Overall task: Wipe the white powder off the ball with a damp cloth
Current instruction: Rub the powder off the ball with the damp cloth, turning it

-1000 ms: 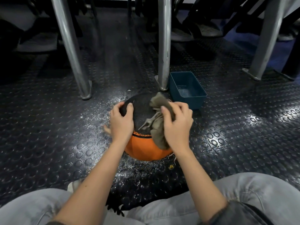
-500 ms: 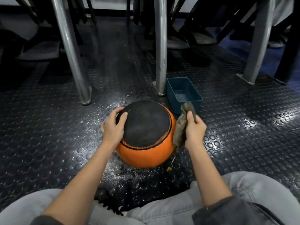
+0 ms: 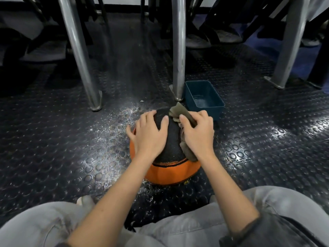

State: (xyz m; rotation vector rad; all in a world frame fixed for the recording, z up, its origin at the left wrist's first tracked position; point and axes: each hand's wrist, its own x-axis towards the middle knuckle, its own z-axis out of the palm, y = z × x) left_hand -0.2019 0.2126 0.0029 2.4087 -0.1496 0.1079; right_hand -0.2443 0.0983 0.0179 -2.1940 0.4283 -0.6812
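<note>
An orange ball [image 3: 170,172] with a black textured top panel rests on the studded floor in front of my knees. My left hand [image 3: 149,135] lies flat on the ball's top left, fingers spread, steadying it. My right hand [image 3: 198,133] presses a crumpled grey-brown cloth [image 3: 179,112] against the ball's top right; cloth ends stick out above my fingers and below my palm. White powder [image 3: 114,125] is scattered on the floor left of the ball and under it. No powder shows on the visible black panel.
A teal plastic tub [image 3: 204,98] with a little water stands just behind the ball on the right. Metal legs rise at the left [image 3: 80,56], centre [image 3: 178,50] and far right [image 3: 286,50]. My grey-trousered knees fill the bottom edge.
My right hand has brought the cloth from the ball's right side back up onto its top. My left hand has slid further over the top of the ball.
</note>
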